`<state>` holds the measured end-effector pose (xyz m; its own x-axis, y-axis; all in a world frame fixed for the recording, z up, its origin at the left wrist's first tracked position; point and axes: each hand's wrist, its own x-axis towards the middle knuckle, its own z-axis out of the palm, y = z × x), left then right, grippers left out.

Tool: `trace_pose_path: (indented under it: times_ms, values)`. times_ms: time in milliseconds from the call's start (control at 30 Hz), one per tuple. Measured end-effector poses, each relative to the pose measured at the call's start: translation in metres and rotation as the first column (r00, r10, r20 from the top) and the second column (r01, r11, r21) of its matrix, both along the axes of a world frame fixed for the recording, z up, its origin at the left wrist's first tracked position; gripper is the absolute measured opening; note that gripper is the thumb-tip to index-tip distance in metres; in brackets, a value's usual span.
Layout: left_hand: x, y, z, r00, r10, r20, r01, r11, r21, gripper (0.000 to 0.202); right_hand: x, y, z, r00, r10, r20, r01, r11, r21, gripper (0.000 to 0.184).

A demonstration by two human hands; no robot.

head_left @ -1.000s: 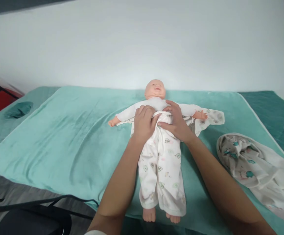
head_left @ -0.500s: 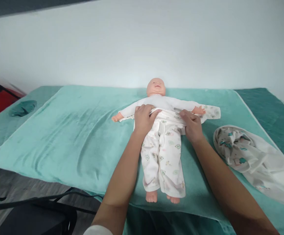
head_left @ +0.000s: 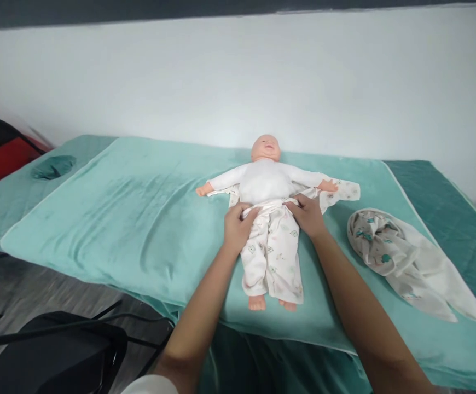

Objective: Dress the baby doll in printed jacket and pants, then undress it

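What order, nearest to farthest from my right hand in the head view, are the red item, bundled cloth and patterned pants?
1. Patterned pants: on the doll, touching the right hand.
2. Bundled cloth: off to the right.
3. Red item: at the far left edge.

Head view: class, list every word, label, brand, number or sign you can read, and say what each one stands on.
There is no readable text anywhere.
Printed trousers: small pictures; any lettering among them is too small to read.
Bundled cloth: teal and reddish prints, too blurred to tell whether any are letters.
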<state>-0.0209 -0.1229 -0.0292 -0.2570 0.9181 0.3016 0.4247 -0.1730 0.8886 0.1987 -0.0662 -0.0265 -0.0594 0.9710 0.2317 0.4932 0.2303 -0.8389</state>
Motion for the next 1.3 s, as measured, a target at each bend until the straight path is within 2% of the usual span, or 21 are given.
trace_pose_path:
  times_ms: [100,200,400,533,633,800,900,1033,1300]
  values:
    - [0.0,-0.024,-0.009,0.998,0.028,0.055,-0.027,0.999,-0.026,0.019,-0.005,-0.002,-0.002,0.996,-0.038,0.077,0.029,0.992,0.123,0.026]
    - [0.001,-0.027,-0.012,0.999,0.026,0.041,-0.025,0.999,-0.026,0.015,-0.007,-0.004,-0.003,0.991,-0.072,0.11,0.049,0.979,0.198,0.023]
    - [0.003,-0.016,-0.012,1.0,0.007,0.028,-0.006,1.0,-0.017,0.015,-0.006,-0.024,0.0,0.996,-0.068,0.066,0.06,0.992,0.111,0.033]
    - [0.002,-0.016,-0.012,0.999,0.014,0.043,-0.013,1.0,-0.021,0.011,-0.006,-0.051,0.002,0.999,0.017,0.033,-0.02,0.996,0.083,0.043]
    - [0.001,-0.016,-0.011,0.997,-0.017,0.071,0.017,1.0,0.006,0.011,-0.006,-0.061,0.003,0.995,0.095,-0.022,-0.095,0.995,0.017,0.042]
    - [0.001,-0.009,-0.011,0.998,-0.024,0.066,0.025,1.0,-0.017,0.012,-0.003,-0.053,0.0,0.971,0.192,-0.144,-0.2,0.979,-0.041,0.038]
    - [0.002,-0.001,-0.01,0.996,-0.036,0.078,0.034,0.999,0.028,0.013,-0.002,-0.047,-0.004,0.963,0.194,-0.189,-0.204,0.978,-0.036,0.035]
    - [0.006,0.013,-0.006,0.99,-0.051,0.133,0.041,0.996,0.078,0.012,-0.003,-0.042,-0.007,0.963,0.16,-0.218,-0.174,0.984,-0.047,0.033]
    - [0.01,0.051,-0.01,0.983,-0.086,0.164,0.065,0.989,0.129,0.013,-0.017,-0.015,-0.009,0.984,-0.017,-0.175,0.023,0.999,0.031,0.034]
